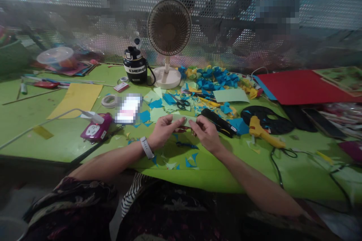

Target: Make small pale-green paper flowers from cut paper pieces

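Note:
Between both hands, just above the green table (93, 148), is a small folded piece of pale green paper (190, 121). My left hand (165, 131) pinches its left end, thumb on top; a white band circles that wrist. The right end is gripped by the thumb and fingers of my right hand (207, 133). Black-handled scissors (182, 103) lie behind the hands among cut paper. To the right of my right hand rests a black stapler (219, 122). Blue and pale green scraps (191, 161) are scattered below the hands.
A yellow glue gun (263, 131) with a cord lies right. Behind stand a fan (169, 28) and black bottle (135, 68), beside heaped blue and yellow paper pieces (215, 78). Left are a lit phone (128, 109), tape roll (109, 100), purple power strip (97, 128) and yellow sheet (77, 99).

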A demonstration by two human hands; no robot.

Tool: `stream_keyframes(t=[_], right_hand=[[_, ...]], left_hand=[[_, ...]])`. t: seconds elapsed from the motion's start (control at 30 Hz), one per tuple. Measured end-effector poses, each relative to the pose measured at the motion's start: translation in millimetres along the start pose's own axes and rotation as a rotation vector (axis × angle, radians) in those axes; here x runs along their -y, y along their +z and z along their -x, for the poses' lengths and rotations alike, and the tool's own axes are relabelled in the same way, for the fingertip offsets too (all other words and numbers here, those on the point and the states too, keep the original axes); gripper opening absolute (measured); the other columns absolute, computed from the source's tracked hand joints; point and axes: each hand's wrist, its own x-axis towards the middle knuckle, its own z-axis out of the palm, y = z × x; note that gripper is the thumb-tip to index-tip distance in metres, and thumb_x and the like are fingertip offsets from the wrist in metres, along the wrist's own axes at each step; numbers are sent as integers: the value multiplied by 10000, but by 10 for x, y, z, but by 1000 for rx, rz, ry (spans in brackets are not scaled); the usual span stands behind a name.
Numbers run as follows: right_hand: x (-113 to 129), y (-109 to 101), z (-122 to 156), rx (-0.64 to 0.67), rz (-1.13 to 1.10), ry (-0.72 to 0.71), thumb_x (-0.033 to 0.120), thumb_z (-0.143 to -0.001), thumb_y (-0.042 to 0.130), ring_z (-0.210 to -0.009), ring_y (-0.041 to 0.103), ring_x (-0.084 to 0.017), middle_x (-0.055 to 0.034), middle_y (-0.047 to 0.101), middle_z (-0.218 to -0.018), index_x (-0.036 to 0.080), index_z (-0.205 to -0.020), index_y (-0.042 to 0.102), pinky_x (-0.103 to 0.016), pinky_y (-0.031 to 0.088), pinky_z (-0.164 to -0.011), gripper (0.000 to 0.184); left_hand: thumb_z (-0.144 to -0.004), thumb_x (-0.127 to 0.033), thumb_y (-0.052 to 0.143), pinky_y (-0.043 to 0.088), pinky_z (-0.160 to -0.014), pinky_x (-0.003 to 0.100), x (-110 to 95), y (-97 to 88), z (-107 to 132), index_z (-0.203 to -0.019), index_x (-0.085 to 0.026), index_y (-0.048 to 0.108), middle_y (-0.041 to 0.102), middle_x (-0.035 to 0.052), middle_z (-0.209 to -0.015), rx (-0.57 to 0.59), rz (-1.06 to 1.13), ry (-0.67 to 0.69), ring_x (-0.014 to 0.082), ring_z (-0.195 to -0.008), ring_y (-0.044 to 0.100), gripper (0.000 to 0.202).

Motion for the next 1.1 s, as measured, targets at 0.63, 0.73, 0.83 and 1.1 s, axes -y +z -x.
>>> stream_keyframes(t=[0.63, 0.73, 0.83, 1.1], right_hand=[[78, -66, -21, 106, -79, 73, 602, -805, 654, -496, 509, -110, 32, 546, -592, 199, -765, 545, -248, 417, -472, 419], [72, -62, -30, 142, -93, 106, 589, -787, 667, -481, 505, -106, 32, 557, -603, 190, -810, 578, -251, 421, -461, 410], [56, -60, -51, 165, -124, 120, 586, -784, 667, -463, 496, -97, 32, 561, -606, 191, -795, 576, -250, 421, -450, 405], [61, -169, -97, 57, -192, 126, 588, -755, 708, -426, 473, -78, 41, 560, -581, 196, -730, 546, -233, 398, -417, 425]], left_hand=[[-648, -369, 880, 584, -702, 259, -181, -94, -52, -906, -109, 693, 761, 68, -846, 171, -138, -71, 134, -713, 713, 412], [-646, -354, 883, 585, -711, 264, -172, -101, -56, -890, -111, 688, 757, 64, -838, 165, -120, -54, 130, -704, 710, 395], [-656, -334, 879, 593, -743, 291, -180, -122, -77, -901, -112, 683, 757, 69, -860, 176, -120, -52, 138, -717, 717, 384], [-645, -305, 889, 598, -744, 326, -332, -279, -193, -1007, -100, 661, 758, 81, -783, 78, -107, -39, 185, -735, 744, 474]])
